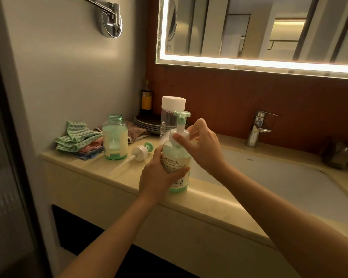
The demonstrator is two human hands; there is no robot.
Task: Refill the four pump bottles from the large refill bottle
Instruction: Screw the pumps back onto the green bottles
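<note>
A green pump bottle (177,157) stands on the beige counter (100,167) near its front edge. My left hand (159,173) grips its body. My right hand (201,145) holds the white collar of its pump head (181,125). A second green bottle (115,138) stands open to the left, without its pump. That loose pump (141,151) lies on the counter beside it, tube pointing forward. Behind the held bottle stands a tall clear refill bottle (170,115) with a white cap.
Folded cloths (78,140) lie at the counter's left end. Stacked dark plates (147,122) and a dark bottle (146,99) stand in the back corner. A white sink (269,177) with a chrome tap (257,129) lies to the right. A lit mirror (259,31) hangs above.
</note>
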